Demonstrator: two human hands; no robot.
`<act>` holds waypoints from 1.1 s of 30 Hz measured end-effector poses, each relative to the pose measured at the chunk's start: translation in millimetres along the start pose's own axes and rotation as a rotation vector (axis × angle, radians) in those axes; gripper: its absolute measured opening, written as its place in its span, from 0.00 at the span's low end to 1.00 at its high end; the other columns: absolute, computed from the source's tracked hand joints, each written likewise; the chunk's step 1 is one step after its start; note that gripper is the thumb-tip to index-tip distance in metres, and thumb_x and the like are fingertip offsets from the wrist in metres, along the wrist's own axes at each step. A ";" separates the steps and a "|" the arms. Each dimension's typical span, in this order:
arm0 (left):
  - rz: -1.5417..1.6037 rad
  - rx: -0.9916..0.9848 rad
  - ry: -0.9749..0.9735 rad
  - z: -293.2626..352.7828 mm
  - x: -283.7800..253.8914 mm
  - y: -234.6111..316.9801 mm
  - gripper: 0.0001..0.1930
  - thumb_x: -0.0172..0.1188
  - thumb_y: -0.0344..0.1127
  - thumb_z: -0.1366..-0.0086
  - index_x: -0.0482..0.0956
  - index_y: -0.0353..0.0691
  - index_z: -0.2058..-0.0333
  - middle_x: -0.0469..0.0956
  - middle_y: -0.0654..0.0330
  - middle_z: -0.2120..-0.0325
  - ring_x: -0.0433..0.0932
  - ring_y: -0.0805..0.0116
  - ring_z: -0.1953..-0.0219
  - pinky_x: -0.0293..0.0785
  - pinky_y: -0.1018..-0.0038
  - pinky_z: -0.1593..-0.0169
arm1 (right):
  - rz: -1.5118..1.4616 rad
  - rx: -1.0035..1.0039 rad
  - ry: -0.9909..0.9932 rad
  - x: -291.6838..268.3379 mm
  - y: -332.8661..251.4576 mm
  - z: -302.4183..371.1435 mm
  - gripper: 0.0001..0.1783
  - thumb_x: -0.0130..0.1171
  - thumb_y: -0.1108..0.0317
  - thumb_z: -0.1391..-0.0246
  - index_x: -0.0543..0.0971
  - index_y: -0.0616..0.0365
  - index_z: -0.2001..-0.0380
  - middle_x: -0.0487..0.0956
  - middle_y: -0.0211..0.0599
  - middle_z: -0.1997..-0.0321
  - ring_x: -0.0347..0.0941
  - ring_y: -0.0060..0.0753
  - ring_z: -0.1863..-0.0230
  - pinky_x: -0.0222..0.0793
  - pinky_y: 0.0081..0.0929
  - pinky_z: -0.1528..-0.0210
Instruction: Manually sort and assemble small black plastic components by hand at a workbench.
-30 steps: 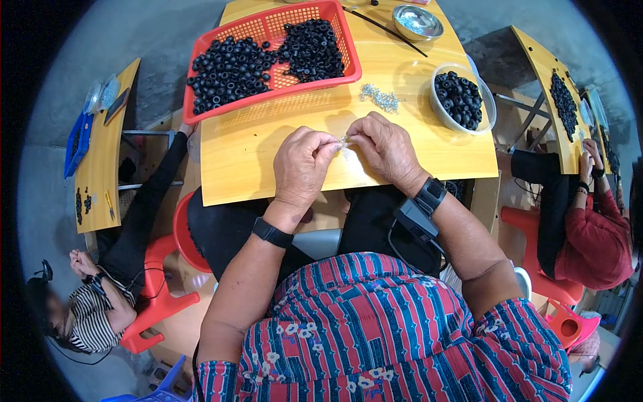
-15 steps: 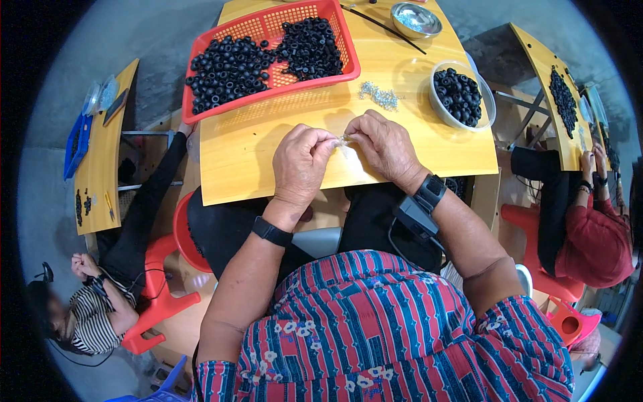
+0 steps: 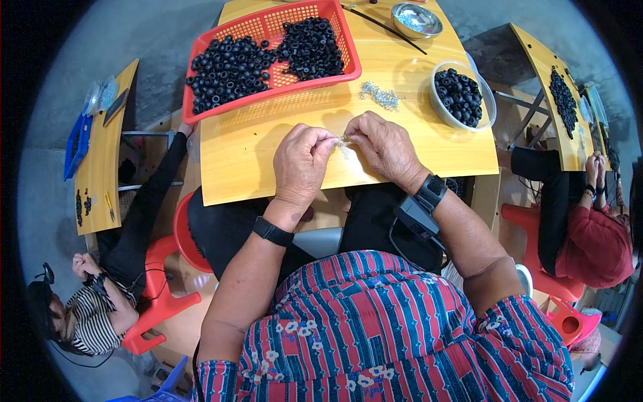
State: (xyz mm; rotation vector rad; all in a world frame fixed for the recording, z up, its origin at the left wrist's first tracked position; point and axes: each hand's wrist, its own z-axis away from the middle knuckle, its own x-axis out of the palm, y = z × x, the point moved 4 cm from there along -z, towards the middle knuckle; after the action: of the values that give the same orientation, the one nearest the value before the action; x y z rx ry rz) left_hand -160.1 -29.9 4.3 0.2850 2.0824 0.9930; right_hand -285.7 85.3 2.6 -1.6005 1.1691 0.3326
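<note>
Over the near part of the yellow table (image 3: 241, 167), my left hand (image 3: 301, 161) and my right hand (image 3: 383, 146) meet with thumbs and forefingers pinched. Between the fingertips is a small pale, see-through bit (image 3: 344, 142), too small to make out. Just beyond my right hand lies a loose pile of small clear pieces (image 3: 380, 96). A round clear plastic tub (image 3: 489, 110) of black ring-like parts (image 3: 459, 96) stands to the right of it. At the far left is a red mesh basket (image 3: 281, 89) with two heaps of black parts (image 3: 228, 70).
A metal bowl (image 3: 429, 30) with clear pieces stands at the back, beside a thin dark stick (image 3: 382, 28). One person (image 3: 100, 315) sits at the left near another table (image 3: 100, 174). A person in red (image 3: 596, 244) works at a right-hand table (image 3: 546, 74).
My two hands keep their pinch in almost the same spot. At the right, the person in red has shifted their hands slightly.
</note>
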 end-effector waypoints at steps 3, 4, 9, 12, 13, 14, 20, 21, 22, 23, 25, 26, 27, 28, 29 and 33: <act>0.020 -0.001 0.003 0.5 0.3 -0.9 0.04 0.65 0.30 0.41 0.80 0.36 0.70 0.76 0.59 0.75 0.76 0.67 0.75 0.71 0.73 0.69 | 0.009 0.012 -0.006 0.4 -0.6 0.4 0.08 0.59 0.69 0.46 0.74 0.53 0.62 0.77 0.39 0.65 0.77 0.47 0.65 0.72 0.40 0.63; 0.024 -0.001 0.002 0.6 0.0 -0.8 0.04 0.65 0.30 0.41 0.80 0.36 0.70 0.76 0.59 0.75 0.76 0.67 0.75 0.71 0.73 0.69 | 0.007 0.013 -0.003 0.4 -1.5 0.4 0.10 0.60 0.68 0.46 0.75 0.53 0.60 0.77 0.38 0.66 0.77 0.46 0.65 0.72 0.39 0.64; 0.035 -0.013 -0.009 0.6 -0.6 0.3 0.04 0.65 0.30 0.41 0.80 0.36 0.70 0.76 0.59 0.75 0.75 0.68 0.75 0.71 0.74 0.69 | -0.011 0.085 -0.083 -2.6 -4.9 -0.3 0.17 0.64 0.64 0.49 0.77 0.51 0.56 0.78 0.35 0.69 0.77 0.41 0.68 0.73 0.37 0.65; 0.041 -0.010 -0.010 0.4 -0.6 1.0 0.04 0.65 0.30 0.41 0.81 0.36 0.70 0.76 0.59 0.75 0.76 0.68 0.74 0.72 0.74 0.68 | -0.065 0.104 -0.087 -2.6 -2.5 -0.6 0.18 0.66 0.62 0.51 0.78 0.49 0.56 0.78 0.34 0.72 0.77 0.40 0.69 0.73 0.35 0.65; 0.041 -0.008 -0.012 0.3 -0.3 1.1 0.04 0.65 0.30 0.41 0.81 0.36 0.70 0.76 0.59 0.75 0.76 0.68 0.74 0.72 0.74 0.68 | -0.080 0.109 -0.087 -2.1 -1.3 -0.6 0.18 0.67 0.62 0.51 0.79 0.49 0.56 0.79 0.34 0.71 0.78 0.40 0.69 0.73 0.35 0.65; 0.041 -0.007 -0.013 0.1 0.0 1.1 0.04 0.65 0.30 0.41 0.81 0.36 0.70 0.76 0.59 0.75 0.76 0.68 0.74 0.72 0.74 0.68 | -0.095 0.115 -0.086 -1.2 0.0 -0.4 0.17 0.67 0.62 0.51 0.79 0.49 0.56 0.79 0.34 0.71 0.78 0.40 0.68 0.73 0.34 0.65; 0.051 0.001 -0.019 0.0 0.5 -0.4 0.04 0.65 0.31 0.41 0.82 0.37 0.69 0.77 0.59 0.74 0.77 0.68 0.73 0.72 0.74 0.67 | -0.199 0.184 -0.092 0.7 4.6 -1.7 0.15 0.67 0.59 0.51 0.83 0.49 0.59 0.83 0.35 0.67 0.80 0.39 0.67 0.74 0.31 0.64; 0.053 0.004 -0.020 -0.1 0.6 -0.5 0.04 0.65 0.31 0.41 0.82 0.37 0.69 0.77 0.59 0.74 0.77 0.68 0.73 0.72 0.74 0.67 | -0.211 0.193 -0.093 1.2 5.4 -1.5 0.15 0.67 0.58 0.50 0.84 0.49 0.59 0.83 0.35 0.66 0.80 0.39 0.66 0.75 0.31 0.64; 0.055 0.006 -0.021 -0.1 0.7 -0.5 0.04 0.66 0.31 0.41 0.82 0.37 0.69 0.77 0.59 0.74 0.77 0.68 0.73 0.72 0.74 0.67 | -0.225 0.201 -0.086 2.0 6.0 -1.4 0.14 0.68 0.58 0.50 0.84 0.49 0.60 0.83 0.35 0.66 0.80 0.39 0.66 0.75 0.31 0.63; 0.057 0.008 -0.022 -0.2 0.7 -0.6 0.04 0.66 0.31 0.41 0.82 0.37 0.69 0.77 0.59 0.74 0.77 0.68 0.73 0.73 0.74 0.67 | -0.238 0.209 -0.079 3.2 6.5 -1.4 0.14 0.68 0.59 0.50 0.84 0.49 0.61 0.84 0.35 0.66 0.80 0.39 0.66 0.75 0.30 0.63; 0.063 0.010 -0.027 -0.4 0.4 -0.3 0.05 0.66 0.31 0.41 0.82 0.37 0.70 0.77 0.59 0.74 0.77 0.68 0.73 0.72 0.74 0.67 | -0.246 0.214 -0.063 4.2 6.6 -1.8 0.13 0.68 0.59 0.50 0.85 0.49 0.62 0.84 0.36 0.66 0.80 0.39 0.66 0.75 0.30 0.63; 0.065 0.010 -0.030 -0.4 0.3 -0.2 0.05 0.66 0.32 0.41 0.82 0.37 0.70 0.77 0.59 0.74 0.77 0.68 0.73 0.72 0.74 0.67 | -0.240 0.211 -0.055 4.3 6.4 -2.0 0.12 0.67 0.59 0.50 0.85 0.49 0.63 0.84 0.36 0.67 0.81 0.39 0.66 0.75 0.30 0.63; 0.069 0.010 -0.030 -0.4 0.2 -0.1 0.05 0.66 0.32 0.41 0.82 0.37 0.70 0.77 0.59 0.74 0.77 0.68 0.73 0.72 0.74 0.67 | -0.234 0.208 -0.046 4.2 6.2 -2.2 0.11 0.67 0.59 0.50 0.85 0.50 0.63 0.84 0.36 0.67 0.81 0.39 0.66 0.75 0.30 0.63; 0.073 0.011 -0.031 -0.3 0.2 0.0 0.05 0.66 0.32 0.41 0.82 0.37 0.69 0.77 0.59 0.74 0.77 0.69 0.73 0.72 0.74 0.67 | -0.227 0.199 -0.042 4.3 6.2 -2.2 0.11 0.67 0.60 0.50 0.85 0.50 0.64 0.84 0.36 0.67 0.81 0.39 0.66 0.75 0.30 0.63; 0.077 0.011 -0.031 -0.4 0.2 0.1 0.05 0.66 0.32 0.41 0.82 0.37 0.69 0.77 0.59 0.74 0.76 0.69 0.73 0.72 0.75 0.67 | -0.220 0.189 -0.038 4.3 6.3 -2.3 0.11 0.67 0.60 0.50 0.85 0.50 0.64 0.84 0.36 0.67 0.81 0.39 0.66 0.75 0.30 0.63; 0.097 0.008 -0.022 -0.3 -0.5 0.3 0.05 0.66 0.31 0.40 0.81 0.36 0.69 0.76 0.59 0.75 0.75 0.69 0.74 0.71 0.75 0.68 | -0.209 0.184 -0.056 3.4 5.6 -2.5 0.10 0.66 0.61 0.49 0.85 0.51 0.65 0.84 0.35 0.67 0.81 0.38 0.67 0.75 0.30 0.63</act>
State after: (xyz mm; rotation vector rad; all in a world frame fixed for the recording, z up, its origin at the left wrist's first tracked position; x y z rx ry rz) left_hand -160.0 -30.0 4.9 0.4026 2.0693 1.0346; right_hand -289.4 81.7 -2.1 -1.5256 0.9517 0.1295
